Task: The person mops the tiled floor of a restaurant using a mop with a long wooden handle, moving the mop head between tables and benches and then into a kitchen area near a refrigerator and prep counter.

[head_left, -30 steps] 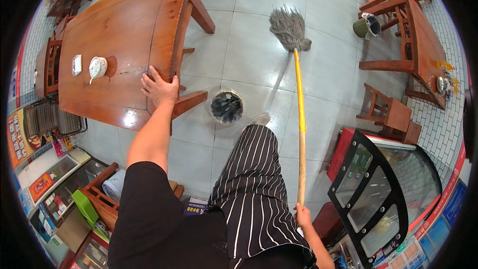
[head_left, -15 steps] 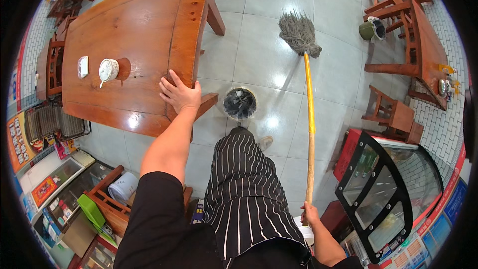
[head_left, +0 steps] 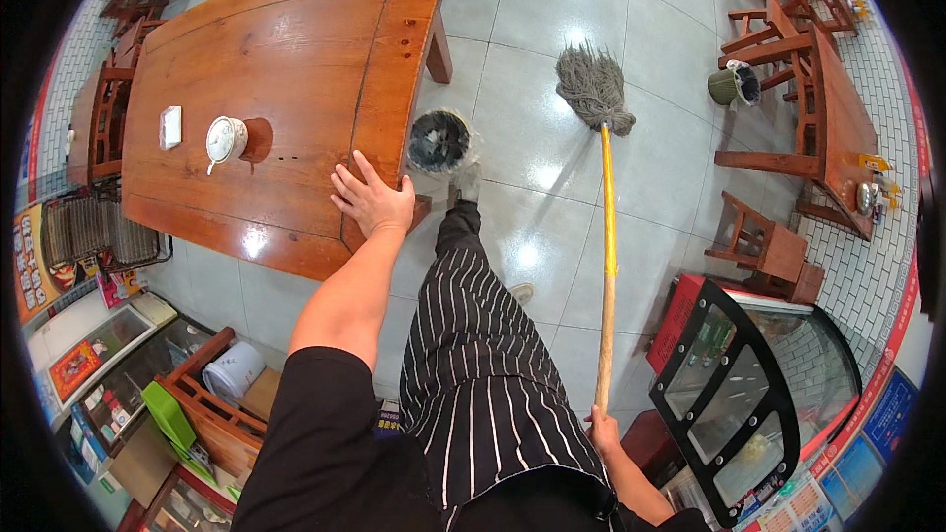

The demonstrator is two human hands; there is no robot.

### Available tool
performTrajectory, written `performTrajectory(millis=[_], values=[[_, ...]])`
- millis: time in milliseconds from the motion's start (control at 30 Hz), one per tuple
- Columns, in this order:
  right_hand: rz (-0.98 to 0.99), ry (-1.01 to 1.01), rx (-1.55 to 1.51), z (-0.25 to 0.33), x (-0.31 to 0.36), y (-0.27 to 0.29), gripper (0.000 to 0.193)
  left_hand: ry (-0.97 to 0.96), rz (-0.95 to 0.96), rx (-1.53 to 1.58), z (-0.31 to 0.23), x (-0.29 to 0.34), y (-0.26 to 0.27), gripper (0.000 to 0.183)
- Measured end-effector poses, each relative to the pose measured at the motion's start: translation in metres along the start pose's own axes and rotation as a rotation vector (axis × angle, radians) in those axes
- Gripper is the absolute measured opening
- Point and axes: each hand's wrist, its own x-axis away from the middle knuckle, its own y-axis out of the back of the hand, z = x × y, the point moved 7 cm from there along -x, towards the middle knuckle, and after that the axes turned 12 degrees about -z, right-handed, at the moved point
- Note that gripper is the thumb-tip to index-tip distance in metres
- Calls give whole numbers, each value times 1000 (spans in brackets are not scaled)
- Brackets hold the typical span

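My left hand (head_left: pixel 376 199) rests with fingers spread on the near right corner of a brown wooden table (head_left: pixel 266 49). At the lower right, my right hand (head_left: pixel 605 431) is wrapped round the end of a long mop handle. The mop (head_left: pixel 593 89) lies ahead of me, its grey string head spread on the tiled floor and its handle yellow in the upper part. Beside the table leg, my foot (head_left: pixel 467 180) is up against a trash bin (head_left: pixel 439 141) with a dark liner.
On the table stand a white lidded pot (head_left: pixel 227 139) and a small white box (head_left: pixel 170 127). To the right are a glass display case (head_left: pixel 729 384), a wooden stool (head_left: pixel 764 236), another table (head_left: pixel 843 128) and a green bin (head_left: pixel 733 85). A wooden chair (head_left: pixel 212 399) is at lower left.
The trash bin has shifted forward and left, close to the table's edge, with my foot stretched out behind it. My hands keep their hold on the table corner and mop.
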Motion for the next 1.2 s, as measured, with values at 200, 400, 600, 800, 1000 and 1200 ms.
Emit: performTrajectory(millis=[200,400,600,800,1000,1200], values=[[-37,144,-14,75,-7,-2,52,-26,-47,3,1,-3,-4,98],[15,424,-101,262,-45,-13,43,-48,-59,-44,2,0,-7,97],[85,317,-382,308,-41,-101,37,-48,-93,11,-2,8,-11,96],[192,367,-241,155,29,-160,40,-198,-162,86,1,7,-3,88],[140,466,171,-37,101,-139,39,-726,53,769,-46,176,-3,74],[163,371,498,-117,203,-106,47,176,1034,642,36,458,-74,91]])
